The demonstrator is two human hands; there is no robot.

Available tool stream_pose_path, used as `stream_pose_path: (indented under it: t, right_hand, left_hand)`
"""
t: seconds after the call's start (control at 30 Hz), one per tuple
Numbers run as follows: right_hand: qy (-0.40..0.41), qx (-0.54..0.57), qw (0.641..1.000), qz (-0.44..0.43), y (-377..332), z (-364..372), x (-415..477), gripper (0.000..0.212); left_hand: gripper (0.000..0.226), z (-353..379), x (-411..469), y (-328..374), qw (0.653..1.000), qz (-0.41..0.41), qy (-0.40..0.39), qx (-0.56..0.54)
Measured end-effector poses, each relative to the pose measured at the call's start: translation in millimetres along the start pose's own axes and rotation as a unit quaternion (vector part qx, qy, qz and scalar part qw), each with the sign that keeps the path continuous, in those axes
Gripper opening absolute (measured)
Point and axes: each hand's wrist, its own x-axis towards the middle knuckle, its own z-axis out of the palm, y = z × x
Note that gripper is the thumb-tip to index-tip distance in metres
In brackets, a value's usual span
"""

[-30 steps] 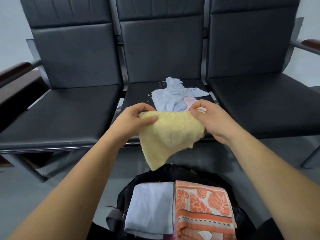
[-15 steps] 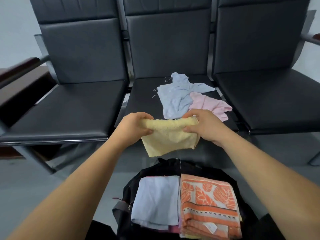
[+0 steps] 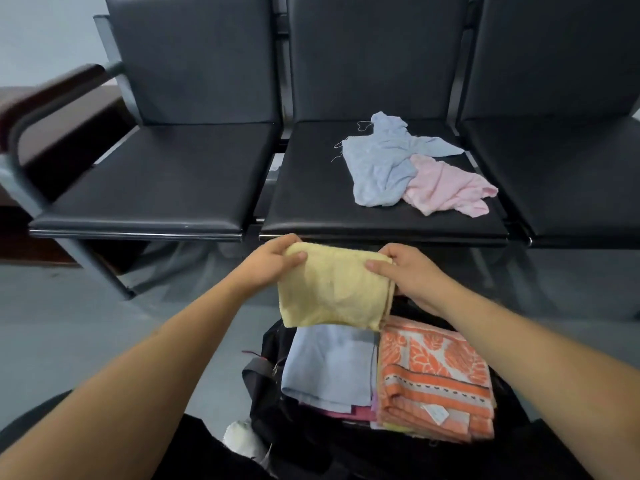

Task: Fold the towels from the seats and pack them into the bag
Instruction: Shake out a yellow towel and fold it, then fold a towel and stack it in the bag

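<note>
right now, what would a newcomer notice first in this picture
A folded pale yellow terry towel, gripped by the left hand and right hand, hangs over the open black bag. Behind, a crumpled light blue towel and a crumpled pink towel lie touching on the middle black padded seat. A bright orange patterned towel lies folded in the bag.

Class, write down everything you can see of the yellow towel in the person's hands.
The yellow towel is pale, fluffy terry cloth, folded into a rough rectangle with layered edges showing on its right side. It hangs in the air, gripped at its top corners by the left hand and the right hand, thumbs in front. It is over the open black bag; whether its lower edge touches the packed towels is unclear.
</note>
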Motion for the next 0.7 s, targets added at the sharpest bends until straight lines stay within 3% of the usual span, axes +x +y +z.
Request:
stream_pose_path:
  t: [0.13,0.2,0.33,0.43,0.53,0.7]
  right_hand:
    - [-0.020,0.062,0.989,0.131,30,23,-6,0.021]
    - [-0.052,0.103,0.971,0.211,38,28,-7,0.010]
    - [-0.039,0.044,0.960,0.274,66,38,-2,0.029]
    - [-0.026,-0.131,0.958,0.254,87,51,5,0.048]
    - [-0.030,-0.252,0.950,0.180,88,63,17,0.037]
    - [-0.048,-0.394,0.914,0.085,85,60,22,0.035]
  left_hand:
    - [0.012,20,-5,-47,0.996,-0.060,-0.060,-0.028]
    - [0.014,25,-6,-60,0.992,-0.092,-0.088,-0.028]
    - [0.025,42,3,-82,0.982,-0.109,-0.059,0.143]
    - [0.054,66,13,-109,0.958,-0.153,-0.092,0.224]
    - [0.071,81,22,-126,0.937,-0.204,-0.133,0.249]
    - [0.049,82,31,-134,0.922,-0.233,-0.094,0.294]
